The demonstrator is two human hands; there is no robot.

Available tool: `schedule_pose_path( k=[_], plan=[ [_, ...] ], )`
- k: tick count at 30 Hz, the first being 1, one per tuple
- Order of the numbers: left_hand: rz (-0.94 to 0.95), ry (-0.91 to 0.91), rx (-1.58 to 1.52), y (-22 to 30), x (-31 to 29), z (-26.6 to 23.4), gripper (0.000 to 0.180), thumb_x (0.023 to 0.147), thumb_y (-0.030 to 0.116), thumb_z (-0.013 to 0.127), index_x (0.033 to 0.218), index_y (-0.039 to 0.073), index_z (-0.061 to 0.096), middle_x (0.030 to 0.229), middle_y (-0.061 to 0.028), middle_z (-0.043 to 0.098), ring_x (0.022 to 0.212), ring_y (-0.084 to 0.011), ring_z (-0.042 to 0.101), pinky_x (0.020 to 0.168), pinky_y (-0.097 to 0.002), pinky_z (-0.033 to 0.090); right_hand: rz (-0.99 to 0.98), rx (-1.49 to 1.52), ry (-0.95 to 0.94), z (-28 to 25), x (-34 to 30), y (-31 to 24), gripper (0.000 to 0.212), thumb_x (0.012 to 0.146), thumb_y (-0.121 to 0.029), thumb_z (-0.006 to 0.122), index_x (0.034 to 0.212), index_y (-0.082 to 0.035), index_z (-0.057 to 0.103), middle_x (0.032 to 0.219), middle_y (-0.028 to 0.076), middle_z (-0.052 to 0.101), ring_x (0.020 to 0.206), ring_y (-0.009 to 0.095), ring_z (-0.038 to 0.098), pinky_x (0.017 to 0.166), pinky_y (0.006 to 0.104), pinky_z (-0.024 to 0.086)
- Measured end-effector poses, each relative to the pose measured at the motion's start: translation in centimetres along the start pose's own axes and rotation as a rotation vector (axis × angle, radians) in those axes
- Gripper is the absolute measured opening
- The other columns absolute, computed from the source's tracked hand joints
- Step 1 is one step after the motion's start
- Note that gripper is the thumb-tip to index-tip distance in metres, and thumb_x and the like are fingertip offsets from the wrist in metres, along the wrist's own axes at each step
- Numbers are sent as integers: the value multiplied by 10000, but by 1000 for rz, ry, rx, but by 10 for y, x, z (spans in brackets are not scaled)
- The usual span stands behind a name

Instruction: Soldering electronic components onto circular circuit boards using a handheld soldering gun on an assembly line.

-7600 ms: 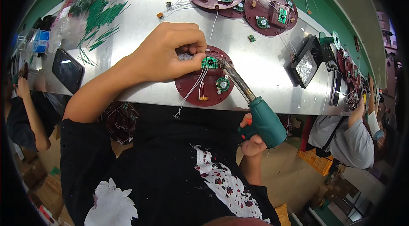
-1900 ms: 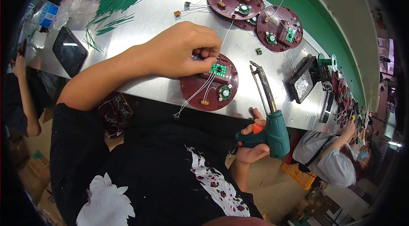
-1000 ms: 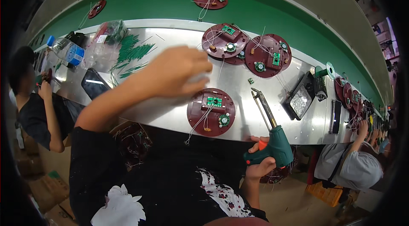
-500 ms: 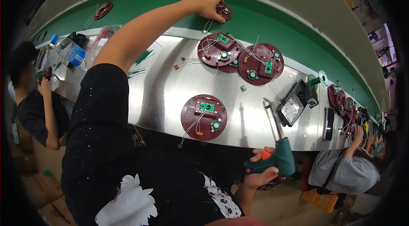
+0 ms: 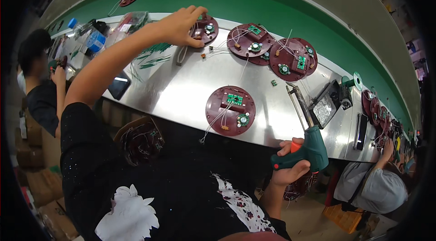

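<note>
My left hand (image 5: 185, 26) reaches to the far side of the metal bench, gripping a round maroon disc (image 5: 211, 35) by its left side. White wires hang below the disc, and my fingers hide part of it. In my right hand (image 5: 290, 170) is a dark green soldering gun (image 5: 313, 150) with a red trigger, its long metal tip pointing up and away over the bench. Between the hands, near the front edge, a maroon disc (image 5: 215, 113) lies with a green circuit board, a small round part and white wires. Two overlapping stacks of such discs (image 5: 290, 52) lie farther back.
A spool (image 5: 358, 81) and a black tray (image 5: 324, 109) stand to the right, near a phone (image 5: 361, 132). Leftward are a bottle (image 5: 95, 41), green wires (image 5: 154, 55) and another phone (image 5: 119, 85). People (image 5: 38, 86) work at both sides. A box (image 5: 156, 125) of discs sits below the bench.
My left hand has brought the disc from the green back strip nearer, over the metal bench. My right hand still holds the soldering gun. The whole view has shifted somewhat.
</note>
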State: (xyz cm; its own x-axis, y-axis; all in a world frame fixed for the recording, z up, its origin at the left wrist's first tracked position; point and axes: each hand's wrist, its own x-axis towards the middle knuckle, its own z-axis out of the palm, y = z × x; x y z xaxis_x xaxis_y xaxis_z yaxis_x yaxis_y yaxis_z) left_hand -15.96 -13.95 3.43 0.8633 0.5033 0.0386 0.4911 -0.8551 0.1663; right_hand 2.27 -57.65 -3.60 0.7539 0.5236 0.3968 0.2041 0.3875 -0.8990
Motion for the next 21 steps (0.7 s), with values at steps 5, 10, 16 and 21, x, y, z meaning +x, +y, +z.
schedule_pose_path(
  k=[5,10,16,21],
  plan=[
    [194,376,313,25,-29,17,763,825,347,842,1434,38,501,1413,-244,506,1342,-425,503,1125,-485,435,-8,17,7,9,-1,2,772,1080,-645,411,1259,96,530,1089,156,616,674,176,586,739,375,541],
    [405,262,-385,98,-69,24,352,857,150,802,1154,12,674,1266,-160,630,1151,-334,621,987,-428,507,11,-18,40,13,6,4,780,1078,-656,402,1231,94,554,1056,148,620,682,178,588,743,364,525],
    [162,226,-884,137,-78,47,100,901,108,760,920,13,736,1070,-86,698,909,-236,686,787,-354,550,21,-35,41,11,12,1,787,1077,-661,395,1209,95,569,999,139,622,695,184,592,752,351,511],
    [72,172,-980,144,-71,49,86,923,66,760,972,-5,753,1090,-84,705,918,-185,693,799,-319,556,3,-61,63,18,12,-1,794,1072,-669,400,1202,95,573,986,141,622,700,184,595,735,334,505]
  ],
)
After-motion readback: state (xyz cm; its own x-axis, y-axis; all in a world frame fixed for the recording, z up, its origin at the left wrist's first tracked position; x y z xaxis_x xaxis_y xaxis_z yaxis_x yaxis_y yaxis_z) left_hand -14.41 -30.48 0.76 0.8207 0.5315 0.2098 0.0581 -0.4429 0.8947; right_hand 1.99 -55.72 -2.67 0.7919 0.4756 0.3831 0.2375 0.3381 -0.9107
